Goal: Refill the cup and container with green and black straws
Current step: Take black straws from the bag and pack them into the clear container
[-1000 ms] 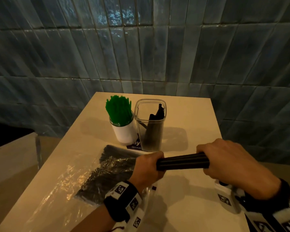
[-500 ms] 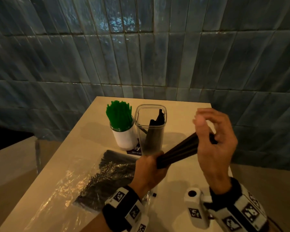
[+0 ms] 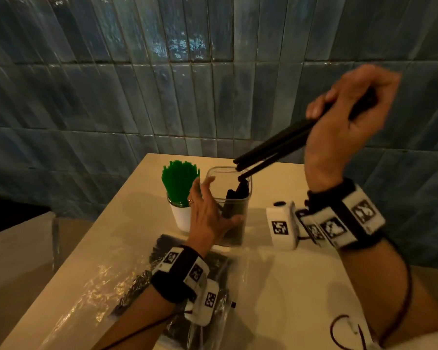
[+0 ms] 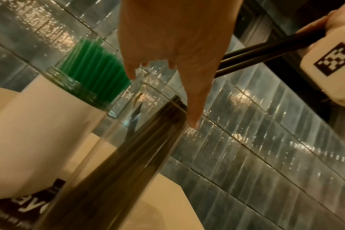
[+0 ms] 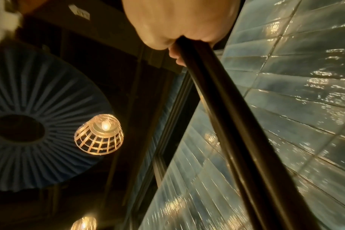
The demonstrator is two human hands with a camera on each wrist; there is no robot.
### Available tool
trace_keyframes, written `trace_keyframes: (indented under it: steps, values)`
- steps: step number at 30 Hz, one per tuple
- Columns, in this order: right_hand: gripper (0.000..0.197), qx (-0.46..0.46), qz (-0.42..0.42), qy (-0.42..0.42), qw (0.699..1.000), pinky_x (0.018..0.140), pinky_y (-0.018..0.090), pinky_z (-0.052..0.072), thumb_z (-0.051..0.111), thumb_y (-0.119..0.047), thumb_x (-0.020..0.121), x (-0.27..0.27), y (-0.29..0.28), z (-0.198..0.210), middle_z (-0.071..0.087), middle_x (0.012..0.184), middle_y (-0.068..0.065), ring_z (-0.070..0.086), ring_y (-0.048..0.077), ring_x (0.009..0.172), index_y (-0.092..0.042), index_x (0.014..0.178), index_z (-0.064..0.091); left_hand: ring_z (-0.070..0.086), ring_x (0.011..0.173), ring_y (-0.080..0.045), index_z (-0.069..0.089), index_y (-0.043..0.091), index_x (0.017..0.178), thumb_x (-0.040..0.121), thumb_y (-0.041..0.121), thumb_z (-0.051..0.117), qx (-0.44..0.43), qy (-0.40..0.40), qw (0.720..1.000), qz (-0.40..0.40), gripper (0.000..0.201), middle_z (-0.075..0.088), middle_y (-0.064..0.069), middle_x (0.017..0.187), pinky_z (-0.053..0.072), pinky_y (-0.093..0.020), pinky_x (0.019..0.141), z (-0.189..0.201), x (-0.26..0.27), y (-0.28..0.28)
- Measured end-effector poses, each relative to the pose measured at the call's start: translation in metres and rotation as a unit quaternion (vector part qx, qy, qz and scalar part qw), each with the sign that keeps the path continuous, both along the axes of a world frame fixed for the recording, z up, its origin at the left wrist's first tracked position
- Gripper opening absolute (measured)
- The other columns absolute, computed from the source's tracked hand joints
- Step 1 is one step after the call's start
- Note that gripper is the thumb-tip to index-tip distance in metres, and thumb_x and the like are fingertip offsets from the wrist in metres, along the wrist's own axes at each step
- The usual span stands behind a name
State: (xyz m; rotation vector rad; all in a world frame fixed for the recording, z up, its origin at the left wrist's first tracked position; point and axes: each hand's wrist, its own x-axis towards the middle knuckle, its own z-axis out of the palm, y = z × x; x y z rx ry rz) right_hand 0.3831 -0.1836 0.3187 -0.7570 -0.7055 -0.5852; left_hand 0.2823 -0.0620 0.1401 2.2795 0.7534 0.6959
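My right hand [image 3: 344, 109] is raised high at the right and grips a bundle of black straws [image 3: 273, 147] [image 5: 232, 118]. The bundle slants down to the left, its lower tips just over the mouth of the clear container [image 3: 245, 173]. That container [image 4: 116, 140] stands on the table and holds several black straws. My left hand [image 3: 208, 210] [image 4: 173, 51] has its fingers spread at the container's left side, thumb at the front wall. The white cup [image 3: 181, 218] [image 4: 39, 132] full of green straws [image 3: 180, 181] [image 4: 95, 68] stands just left of it.
A clear plastic bag of black straws [image 3: 162, 251] lies on the cream table [image 3: 288, 286] under my left forearm. A blue tiled wall [image 3: 137, 84] rises right behind the table. A lower surface [image 3: 15, 248] sits to the left. Lamps [image 5: 99, 135] hang overhead.
My left hand let go of the black bundle and moved to the container's side. The right hand lifted the bundle up and tilted its tips down over the container mouth.
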Motion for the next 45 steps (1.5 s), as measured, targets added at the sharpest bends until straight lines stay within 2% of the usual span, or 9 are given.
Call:
trace_keyframes:
  steps: [5, 9, 13, 19, 25, 30, 36, 40, 45]
  values:
    - [0.003, -0.151, -0.035, 0.044, 0.987, 0.053, 0.026, 0.047, 0.044, -0.030, 0.092, 0.013, 0.051, -0.041, 0.052, 0.070, -0.010, 0.052, 0.012, 0.056, -0.029, 0.090, 0.046, 0.032, 0.133, -0.027, 0.013, 0.010, 0.141, 0.064, 0.035, 0.083, -0.074, -0.045, 0.996, -0.009, 0.108, 0.027, -0.013, 0.145, 0.032, -0.042, 0.111, -0.022, 0.012, 0.002]
    - [0.018, -0.335, -0.008, 0.037, 0.941, 0.060, 0.020, 0.045, 0.050, -0.035, 0.093, 0.022, 0.081, -0.095, 0.053, 0.072, -0.003, 0.054, 0.015, 0.064, -0.017, 0.090, 0.054, 0.028, 0.136, -0.022, 0.004, 0.010, 0.144, 0.063, 0.035, 0.084, -0.098, -0.082, 0.992, -0.009, 0.117, 0.022, -0.011, 0.149, 0.024, -0.031, 0.113, -0.024, 0.017, -0.004]
    - [0.016, -0.535, 0.078, 0.008, 0.841, 0.069, 0.020, 0.046, 0.054, -0.024, 0.094, 0.020, 0.085, -0.142, 0.057, 0.074, -0.007, 0.053, 0.009, 0.069, -0.011, 0.090, 0.063, 0.022, 0.138, -0.020, 0.003, 0.011, 0.145, 0.062, 0.039, 0.083, -0.072, -0.096, 0.993, 0.015, 0.118, 0.016, -0.009, 0.151, 0.017, -0.023, 0.110, -0.021, 0.027, 0.003]
    - [0.033, -0.754, 0.026, -0.120, 0.645, 0.096, 0.031, 0.041, 0.045, -0.034, 0.098, 0.016, 0.079, -0.145, 0.051, 0.127, 0.006, 0.052, 0.020, 0.109, -0.017, 0.121, 0.063, 0.046, 0.124, -0.017, -0.007, 0.019, 0.145, 0.060, 0.039, 0.085, -0.101, -0.122, 0.987, 0.013, 0.126, 0.037, -0.009, 0.143, 0.032, -0.020, 0.102, -0.029, 0.034, 0.010]
    - [0.037, -0.780, 0.011, -0.165, 0.604, 0.084, 0.036, 0.048, 0.032, -0.042, 0.100, 0.008, 0.076, -0.150, 0.057, 0.124, 0.004, 0.059, 0.023, 0.103, -0.022, 0.125, 0.051, 0.059, 0.089, -0.006, -0.009, 0.014, 0.144, 0.068, 0.024, 0.081, -0.094, -0.144, 0.985, 0.028, 0.118, 0.060, -0.004, 0.115, 0.040, -0.008, 0.082, -0.035, 0.031, 0.011]
    - [0.032, -0.783, 0.016, -0.159, 0.601, 0.075, 0.035, 0.045, 0.030, -0.032, 0.101, 0.011, 0.080, -0.149, 0.062, 0.107, 0.010, 0.059, 0.026, 0.091, -0.012, 0.104, 0.054, 0.053, 0.069, 0.006, -0.004, 0.011, 0.145, 0.070, 0.017, 0.078, -0.099, -0.142, 0.984, 0.038, 0.111, 0.051, 0.022, 0.085, 0.039, 0.002, 0.067, -0.043, 0.030, 0.014]
    - [0.034, -0.802, 0.032, -0.182, 0.568, 0.075, 0.035, 0.046, 0.033, -0.047, 0.097, 0.012, 0.081, -0.147, 0.062, 0.094, 0.007, 0.055, 0.022, 0.082, -0.022, 0.084, 0.052, 0.053, 0.085, -0.002, 0.000, 0.009, 0.144, 0.069, 0.026, 0.081, -0.079, -0.121, 0.989, 0.036, 0.112, 0.049, 0.012, 0.104, 0.033, 0.004, 0.073, -0.035, 0.027, 0.010]
    - [0.054, -0.809, -0.062, -0.195, 0.552, 0.101, 0.040, 0.033, 0.029, -0.059, 0.094, 0.022, 0.082, -0.142, 0.053, 0.117, 0.008, 0.048, 0.023, 0.110, -0.018, 0.111, 0.061, 0.056, 0.112, -0.020, 0.001, 0.012, 0.144, 0.063, 0.037, 0.084, -0.091, -0.098, 0.990, 0.049, 0.118, 0.050, -0.006, 0.132, 0.032, -0.011, 0.091, -0.027, 0.026, 0.003]
    - [0.078, -0.843, -0.133, -0.144, 0.501, 0.099, 0.043, 0.035, 0.017, -0.070, 0.088, 0.027, 0.080, -0.142, 0.052, 0.127, 0.017, 0.044, 0.030, 0.117, -0.013, 0.128, 0.053, 0.048, 0.124, -0.029, 0.002, 0.017, 0.143, 0.061, 0.043, 0.083, -0.100, -0.081, 0.990, 0.061, 0.118, 0.039, -0.012, 0.144, 0.037, -0.031, 0.101, -0.028, 0.026, 0.002]
